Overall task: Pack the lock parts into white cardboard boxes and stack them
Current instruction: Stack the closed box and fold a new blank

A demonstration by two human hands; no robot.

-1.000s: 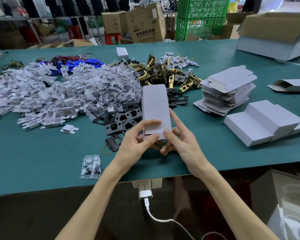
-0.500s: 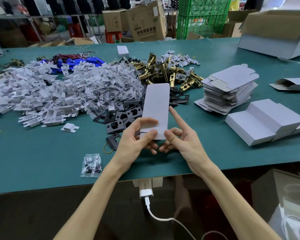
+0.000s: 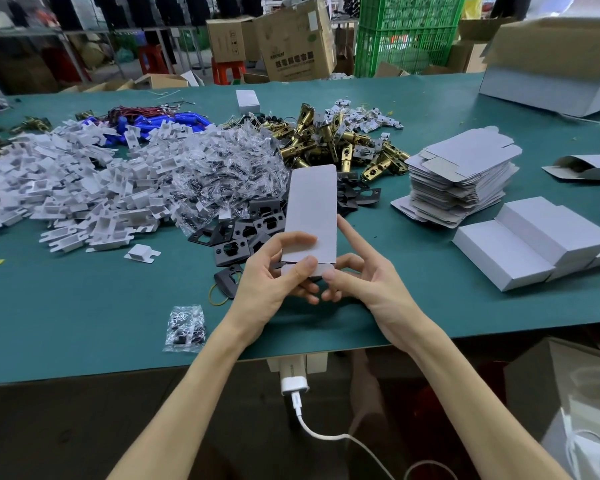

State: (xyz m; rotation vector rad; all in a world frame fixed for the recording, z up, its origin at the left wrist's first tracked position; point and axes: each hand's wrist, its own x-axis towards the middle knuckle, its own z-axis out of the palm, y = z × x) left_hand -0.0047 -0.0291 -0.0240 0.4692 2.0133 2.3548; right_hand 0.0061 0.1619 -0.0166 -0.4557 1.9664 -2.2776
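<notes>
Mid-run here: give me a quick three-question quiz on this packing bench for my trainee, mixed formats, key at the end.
1. True or false: both the left hand and the right hand hold the long white cardboard box.
2. What lies alone near the front edge of the green table, left of the left forearm? A) small clear plastic bag of dark parts B) brass latch C) blue battery pack
3. Fill in: the closed white cardboard boxes lie to the person's ___.
Key: 1 true; 2 A; 3 right.
</notes>
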